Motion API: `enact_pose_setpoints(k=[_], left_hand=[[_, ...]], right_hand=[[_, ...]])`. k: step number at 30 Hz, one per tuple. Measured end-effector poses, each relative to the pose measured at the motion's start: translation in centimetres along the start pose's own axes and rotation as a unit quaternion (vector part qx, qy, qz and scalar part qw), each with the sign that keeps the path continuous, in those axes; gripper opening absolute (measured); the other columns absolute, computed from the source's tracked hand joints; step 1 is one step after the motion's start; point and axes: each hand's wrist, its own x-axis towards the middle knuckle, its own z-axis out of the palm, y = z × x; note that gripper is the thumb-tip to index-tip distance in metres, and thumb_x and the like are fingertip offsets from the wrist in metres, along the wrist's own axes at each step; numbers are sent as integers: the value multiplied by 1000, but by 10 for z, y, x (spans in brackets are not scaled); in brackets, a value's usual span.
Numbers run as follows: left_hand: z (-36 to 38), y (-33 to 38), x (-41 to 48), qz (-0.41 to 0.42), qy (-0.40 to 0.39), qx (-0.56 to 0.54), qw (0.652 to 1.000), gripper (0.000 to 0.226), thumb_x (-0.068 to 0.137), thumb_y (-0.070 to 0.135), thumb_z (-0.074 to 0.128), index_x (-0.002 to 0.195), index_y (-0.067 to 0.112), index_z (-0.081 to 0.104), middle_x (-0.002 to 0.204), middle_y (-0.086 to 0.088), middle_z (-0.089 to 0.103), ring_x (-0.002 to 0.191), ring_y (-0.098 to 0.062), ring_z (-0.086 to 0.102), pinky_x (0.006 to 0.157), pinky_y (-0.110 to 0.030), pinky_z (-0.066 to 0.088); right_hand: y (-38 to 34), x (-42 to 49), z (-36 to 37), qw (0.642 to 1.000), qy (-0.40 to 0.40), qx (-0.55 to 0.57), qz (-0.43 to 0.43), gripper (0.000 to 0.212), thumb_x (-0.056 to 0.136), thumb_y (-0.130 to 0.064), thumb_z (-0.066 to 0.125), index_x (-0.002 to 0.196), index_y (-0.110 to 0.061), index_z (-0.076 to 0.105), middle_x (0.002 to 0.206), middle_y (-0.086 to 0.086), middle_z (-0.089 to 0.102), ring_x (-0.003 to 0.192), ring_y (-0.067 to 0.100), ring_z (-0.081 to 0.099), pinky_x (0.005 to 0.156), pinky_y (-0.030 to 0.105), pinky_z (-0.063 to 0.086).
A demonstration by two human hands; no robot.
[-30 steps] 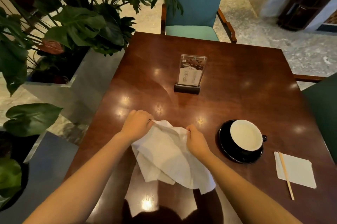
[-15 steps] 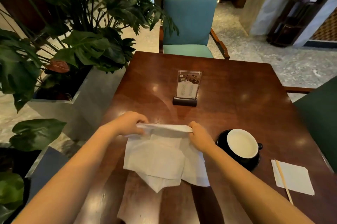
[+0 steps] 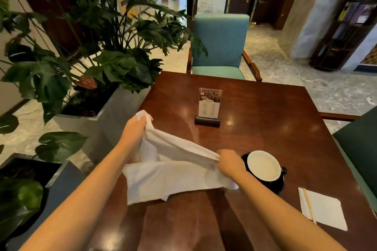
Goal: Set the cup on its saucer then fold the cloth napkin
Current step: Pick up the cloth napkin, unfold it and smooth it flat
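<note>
"Had the cup (image 3: 263, 166) got onto its saucer (image 3: 275, 187) when you looked over?"

"It had. The black cup, pale inside, sat upright on the black saucer near the right edge of the worktop (image 3: 265, 111), towards the near side. So I judged that half finished."

"And the cloth napkin (image 3: 175, 177)?"

"Not folded. Both hands had it up off the wood. The left hand (image 3: 135, 128) was clamped on one end, lifted high over the left edge of the worktop, with a bit of cloth poking out above the fist. The right hand (image 3: 229, 164) was closed on the other end, lower, just beside the cup. Whether it touched the cup I couldn't tell."

"Pulled tight?"

"The top edge ran taut on a slant between the two fists. The rest hung down in a loose, rumpled sheet towards the near edge. No crease, no corners matched."

"So what did you reckon was left?"

"All of the folding, to my eye. It needed laying flat or doubling over, and with the right fist so close to the cup I thought a careless swing could catch it."

"Anything else on there?"

"A menu stand (image 3: 208, 105) in the middle towards the far edge, and a paper napkin (image 3: 326, 210) with a wooden stirrer (image 3: 309, 204) lying on it at the near right corner."
</note>
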Motion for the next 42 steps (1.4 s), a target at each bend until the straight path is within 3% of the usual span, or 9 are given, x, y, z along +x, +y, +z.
enact_pose_setpoints(k=[5,9,12,16,18,21,26,30,42], left_hand=[[-6,15,-8,71,-59,129,987,11,93,43,46,96,32,45,102,9,47,96,-11,47,86,-31,33],[-25,14,-13,95,-184,278,938,77,73,47,70,135,36,25,135,16,22,128,-3,22,102,-32,29],[-31,9,-14,155,-177,390,890,61,78,37,71,132,33,41,133,5,46,124,-14,44,100,-31,37],[-36,23,-26,123,-143,213,959,17,79,39,64,86,54,67,96,23,68,94,-7,62,84,-29,51],[-37,33,-32,98,-123,125,980,11,78,44,67,88,46,71,96,16,70,97,-15,64,89,-38,52],[-38,48,-45,92,-141,3,986,49,52,60,77,94,33,73,101,2,72,102,-25,63,92,-43,49],[-49,73,-62,102,-126,-95,982,53,34,56,86,76,26,75,71,6,70,65,-10,64,54,-20,52],[-61,90,-81,99,-40,-28,994,7,75,30,70,73,26,74,72,6,69,72,-14,60,55,-21,50],[-95,127,-145,107,58,73,990,30,90,41,51,80,19,69,85,-8,67,81,-23,60,78,-41,50]], right_hand=[[12,1,-29,987,71,141,5,26,86,-4,43,100,-13,64,105,11,66,89,27,60,70,30,45],[16,-3,-56,955,131,262,-50,21,91,-8,45,95,-13,65,101,4,63,87,15,51,73,24,37],[18,-8,-74,934,162,310,-80,21,91,-10,50,99,-13,69,94,-4,62,88,13,54,72,23,39],[18,-18,-92,880,121,452,-78,17,91,-13,53,91,-14,69,79,-5,60,68,9,51,52,17,38],[13,-24,-97,800,56,589,-94,21,93,-8,49,77,-10,63,72,1,55,65,13,48,51,19,39],[-3,-34,-107,707,13,699,-112,26,96,-7,41,73,-11,53,73,5,52,65,14,51,56,24,42],[-38,-50,-126,841,88,520,-121,21,97,-22,42,97,-26,63,101,-5,60,90,9,55,81,28,49],[-59,-68,-136,866,114,452,-181,27,96,-24,41,91,-21,68,93,-13,58,87,6,52,70,17,42],[-86,-119,-126,885,83,405,-216,26,96,-35,44,83,-19,60,80,-2,58,76,13,52,68,26,43]])
